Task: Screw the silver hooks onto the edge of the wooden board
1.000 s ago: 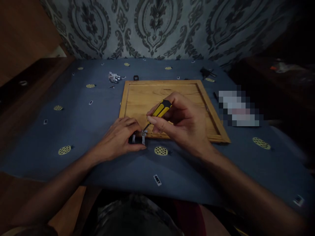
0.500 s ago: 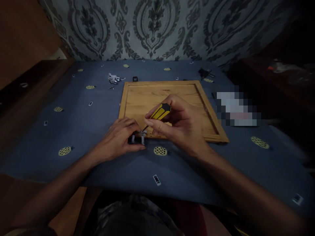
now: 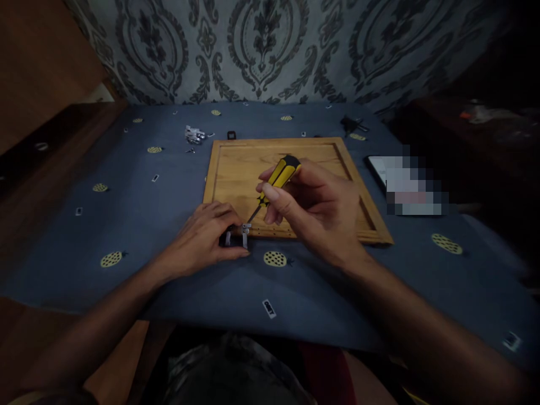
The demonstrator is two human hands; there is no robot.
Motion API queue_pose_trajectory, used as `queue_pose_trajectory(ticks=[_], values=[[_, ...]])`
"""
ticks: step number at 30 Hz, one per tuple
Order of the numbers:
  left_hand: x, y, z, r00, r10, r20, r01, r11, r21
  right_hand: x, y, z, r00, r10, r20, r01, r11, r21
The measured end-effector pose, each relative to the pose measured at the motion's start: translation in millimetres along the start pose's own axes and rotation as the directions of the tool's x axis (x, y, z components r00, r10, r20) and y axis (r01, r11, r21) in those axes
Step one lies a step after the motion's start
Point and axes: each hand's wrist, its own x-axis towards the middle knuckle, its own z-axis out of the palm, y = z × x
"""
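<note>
My right hand [image 3: 314, 208] grips a yellow-and-black screwdriver [image 3: 283, 173] by its handle, between thumb and fingers. The screwdriver leans, its thin shaft pointing down and left. Its tip is at or just above a small silver metal fitting [image 3: 245, 229]; contact is not clear. My left hand [image 3: 211, 233] is closed around this fitting at the near left corner of a framed wooden panel [image 3: 244, 169], thumb in front and fingers on top. Part of the fitting is hidden by those fingers. Small dark holes show along the panel's near edge.
A blue pineapple-print cloth [image 3: 139, 225] covers the table. Behind the panel lie several silver metal pieces [image 3: 194, 135], a small black square piece [image 3: 232, 135] and a dark object [image 3: 352, 125]. A partly blurred phone-like device [image 3: 379, 169] lies to the right.
My right hand has drawn the screwdriver slightly up and to the right, and more of its shaft shows. My left hand has stayed in place on the metal fitting.
</note>
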Motion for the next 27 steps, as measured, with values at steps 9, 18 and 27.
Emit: queue_pose_trajectory(ticks=[9, 18, 27], values=[[1.0, 2.7, -3.4, 0.999, -0.033, 0.037, 0.033, 0.999, 0.001, -3.4, 8.7, 1.1, 0.998, 0.045, 0.041, -0.043, 0.998, -0.049], [0.8, 2.7, -2.0, 0.999, -0.031, 0.027, 0.031, 1.0, 0.001, -2.0, 9.0, 0.1, 0.997, 0.03, 0.071, -0.024, 0.996, -0.082], [0.6, 0.7, 1.0, 0.999, -0.034, 0.007, 0.034, 0.999, 0.008, 0.2, 8.3, -4.3, 0.992, 0.067, 0.103, -0.056, 0.993, -0.105]])
